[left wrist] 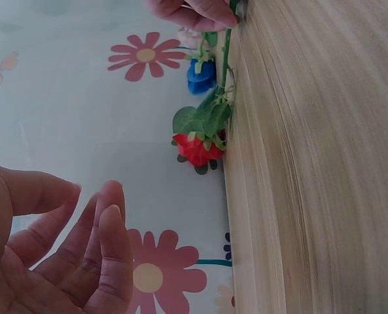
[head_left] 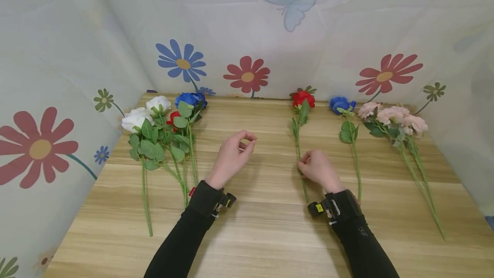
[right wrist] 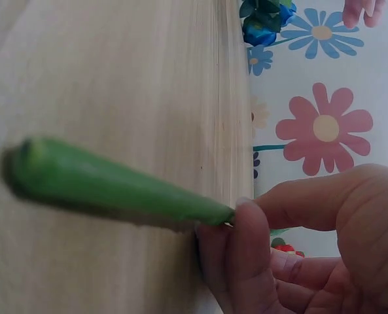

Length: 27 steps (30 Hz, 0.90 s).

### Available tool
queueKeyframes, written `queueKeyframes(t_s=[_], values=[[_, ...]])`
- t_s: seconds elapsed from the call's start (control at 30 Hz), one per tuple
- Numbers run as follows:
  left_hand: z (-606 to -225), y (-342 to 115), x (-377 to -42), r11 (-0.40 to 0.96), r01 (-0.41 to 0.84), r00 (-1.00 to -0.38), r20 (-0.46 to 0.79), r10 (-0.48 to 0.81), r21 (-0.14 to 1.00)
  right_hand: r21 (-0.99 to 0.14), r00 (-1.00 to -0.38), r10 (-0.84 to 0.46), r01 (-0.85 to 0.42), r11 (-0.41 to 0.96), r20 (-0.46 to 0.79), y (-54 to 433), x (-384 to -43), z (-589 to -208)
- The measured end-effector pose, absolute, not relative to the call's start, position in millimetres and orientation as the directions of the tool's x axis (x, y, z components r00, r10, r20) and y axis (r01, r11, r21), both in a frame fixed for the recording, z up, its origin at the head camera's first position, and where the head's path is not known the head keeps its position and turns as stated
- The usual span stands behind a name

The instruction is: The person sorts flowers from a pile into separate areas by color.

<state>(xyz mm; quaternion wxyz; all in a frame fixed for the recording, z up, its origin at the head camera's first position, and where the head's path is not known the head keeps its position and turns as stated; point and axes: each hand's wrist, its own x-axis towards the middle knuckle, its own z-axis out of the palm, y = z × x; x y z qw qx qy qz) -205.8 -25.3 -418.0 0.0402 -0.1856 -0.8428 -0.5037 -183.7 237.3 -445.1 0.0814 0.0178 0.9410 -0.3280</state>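
A single red rose [head_left: 302, 100] lies on the wooden table [head_left: 266, 226], its bloom toward the back edge. My right hand [head_left: 318, 168] pinches its green stem [right wrist: 122, 183] between thumb and fingers, low along the stem. In the right wrist view the cut end of the stem points toward the camera. My left hand [head_left: 233, 155] hovers over the table left of the rose, holding nothing. Its fingers are loosely bent, with a gap between thumb and fingertips [left wrist: 112, 212]. The red bloom also shows in the left wrist view.
At the left lie white roses [head_left: 137, 119], blue roses [head_left: 191, 99] and a red rose [head_left: 174, 120], their stems crossing. Right of my right hand is a blue rose [head_left: 341, 104], then several pink flowers [head_left: 393, 116]. A printed cloth [head_left: 328, 55] hangs behind the table.
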Motion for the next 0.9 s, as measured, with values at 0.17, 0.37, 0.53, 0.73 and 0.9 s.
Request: queueKeyframes(t_s=[0.17, 0.37, 0.53, 0.73, 0.9], values=[[-417.9, -25.3, -205.6, 0.424, 0.347, -0.93, 0.248, 0.273, 0.837, -0.619, -0.983, -0.028, 0.093, 0.78, -0.182, 238.7, -183.8, -445.9], [-419.0, -25.2, -206.0, 0.425, 0.354, -0.928, 0.255, 0.272, 0.833, -0.624, -0.978, -0.057, 0.083, 0.777, -0.201, 240.3, -183.9, -444.4], [-419.8, -25.7, -206.0, 0.426, 0.361, -0.925, 0.261, 0.276, 0.83, -0.623, -0.975, -0.049, 0.098, 0.776, -0.215, 241.6, -184.9, -443.8], [-419.8, -26.0, -206.2, 0.428, 0.363, -0.923, 0.257, 0.286, 0.827, -0.625, -0.978, -0.041, 0.099, 0.775, -0.207, 242.3, -185.0, -443.2], [-419.7, -26.1, -206.0, 0.426, 0.369, -0.92, 0.26, 0.292, 0.826, -0.622, -0.977, -0.041, 0.1, 0.777, -0.209, 242.5, -183.7, -441.4]])
